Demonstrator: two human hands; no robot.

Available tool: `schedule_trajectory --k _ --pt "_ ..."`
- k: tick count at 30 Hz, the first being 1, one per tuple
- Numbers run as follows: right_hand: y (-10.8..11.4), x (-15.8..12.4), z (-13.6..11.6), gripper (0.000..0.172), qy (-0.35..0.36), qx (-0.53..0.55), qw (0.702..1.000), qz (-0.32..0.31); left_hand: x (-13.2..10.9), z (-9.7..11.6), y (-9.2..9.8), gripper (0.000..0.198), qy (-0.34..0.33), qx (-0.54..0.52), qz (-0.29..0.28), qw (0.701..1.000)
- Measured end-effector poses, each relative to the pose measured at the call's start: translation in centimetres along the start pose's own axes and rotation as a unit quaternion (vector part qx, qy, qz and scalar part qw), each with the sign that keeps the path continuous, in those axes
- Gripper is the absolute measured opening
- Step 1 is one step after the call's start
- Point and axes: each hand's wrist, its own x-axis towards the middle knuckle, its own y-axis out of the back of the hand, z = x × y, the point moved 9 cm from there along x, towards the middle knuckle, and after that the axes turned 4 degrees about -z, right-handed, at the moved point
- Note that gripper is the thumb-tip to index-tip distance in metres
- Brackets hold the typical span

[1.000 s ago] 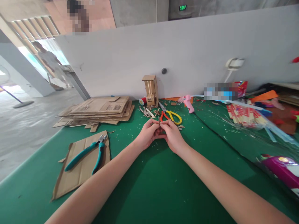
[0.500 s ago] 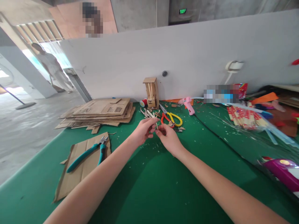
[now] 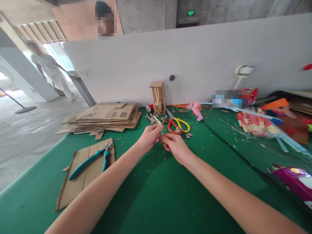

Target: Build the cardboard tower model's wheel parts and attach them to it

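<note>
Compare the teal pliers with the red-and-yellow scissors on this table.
The teal pliers have matching teal grips; the scissors have one red loop, one yellow. The pliers lie on a cardboard sheet, the scissors straight on the green table. The pliers sit well left of the left hand; the scissors just beyond the right hand, both hands pinching a thin stick. Both tools lie flat, untouched.

- Bench [image 3: 156, 195]: matt green cloth, flecked with pale chips.
- Cardboard stack [image 3: 104, 115] at ten o'clock: dull brown paperboard.
- Pliers [image 3: 91, 160]: glossy teal plastic grips, metal tips.
- Scissors [image 3: 179, 125]: shiny plastic loops.
</note>
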Motion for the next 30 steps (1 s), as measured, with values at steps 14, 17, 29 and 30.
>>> schedule_trajectory --k 14,17,29,30 --pt "2.1 -1.2 -3.4 0.014 0.136 -0.259 0.954 0.058 -1.0 -0.5 -1.7 0.032 0.024 0.009 -0.011 1.000" --pt "2.2 -1.4 -3.5 0.019 0.139 -0.323 0.934 0.061 -1.1 0.1 -1.9 0.026 -0.012 0.032 0.000 0.999" --pt "1.9 -0.9 -3.2 0.022 0.165 -0.358 0.918 0.044 -0.7 1.8 -1.2 0.016 -0.156 0.383 -0.034 0.910" --pt "1.7 -0.8 -3.2 0.023 0.164 -0.369 0.914 0.037 -0.7 1.7 -1.1 0.016 -0.155 0.393 -0.036 0.906"
